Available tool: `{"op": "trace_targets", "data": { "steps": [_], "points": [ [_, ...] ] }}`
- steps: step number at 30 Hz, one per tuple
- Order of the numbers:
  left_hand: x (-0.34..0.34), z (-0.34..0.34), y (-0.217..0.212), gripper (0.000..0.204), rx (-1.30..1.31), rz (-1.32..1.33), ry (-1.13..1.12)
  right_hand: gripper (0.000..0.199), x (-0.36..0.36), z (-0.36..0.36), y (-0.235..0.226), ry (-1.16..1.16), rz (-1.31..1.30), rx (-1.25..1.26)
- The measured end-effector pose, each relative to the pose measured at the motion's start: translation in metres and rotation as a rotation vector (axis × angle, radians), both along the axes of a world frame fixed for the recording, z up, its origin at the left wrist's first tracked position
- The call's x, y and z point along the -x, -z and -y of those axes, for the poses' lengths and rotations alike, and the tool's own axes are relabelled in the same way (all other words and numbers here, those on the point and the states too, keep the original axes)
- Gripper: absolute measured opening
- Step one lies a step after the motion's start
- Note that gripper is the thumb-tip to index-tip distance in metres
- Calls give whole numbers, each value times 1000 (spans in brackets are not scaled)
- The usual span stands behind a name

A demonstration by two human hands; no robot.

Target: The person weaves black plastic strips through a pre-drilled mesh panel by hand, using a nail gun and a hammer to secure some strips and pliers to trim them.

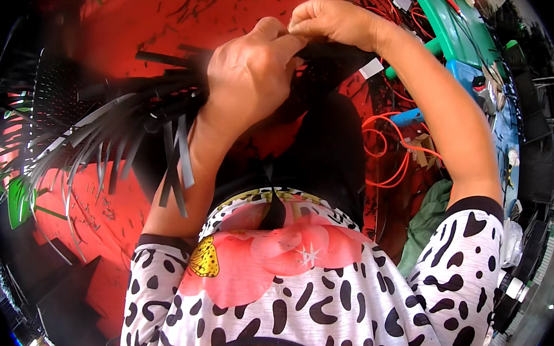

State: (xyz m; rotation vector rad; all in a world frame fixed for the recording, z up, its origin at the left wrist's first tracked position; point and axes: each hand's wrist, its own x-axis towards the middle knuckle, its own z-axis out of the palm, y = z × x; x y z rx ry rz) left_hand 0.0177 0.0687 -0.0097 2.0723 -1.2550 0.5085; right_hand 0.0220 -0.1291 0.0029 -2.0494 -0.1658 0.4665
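Note:
Long, flat black strips (140, 118) fan out to the left, some crossing over my left forearm. My left hand (249, 72) is closed at their right end, with its fingers curled in toward my other hand. Just right of it and farther away, my right hand (333, 21) makes a pinch, and the fingertips of both hands nearly meet. Dark material (330, 56) lies under the hands above my lap. What exactly sits between the right fingertips is hidden.
Small black scraps litter the red floor (153, 4). To the right are a green plastic stool (457, 30), a red-handled tool (451, 2), a blue plastic piece (464, 72), an orange-red cord (398, 144) and a green cloth (423, 222). Black mesh (60, 85) stands at the left.

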Motion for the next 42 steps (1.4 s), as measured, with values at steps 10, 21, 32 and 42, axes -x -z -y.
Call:
{"op": "trace_targets", "data": {
  "steps": [10, 21, 32, 42],
  "points": [
    [-15, 7, -8, 23, -98, -178, 81, 27, 103, 32, 14, 558, 1208, 472],
    [-10, -2, -20, 23, -122, -363, 74, 75, 256, 262, 42, 1529, -56, 1142],
    [-12, -1, -17, 21, -103, -282, 38, 72, 259, 338, 71, 1301, -226, 1117],
    [-8, -6, -16, 23, -122, -199, -22, 30, 117, 78, -22, 572, 690, 228]
  ]
}}
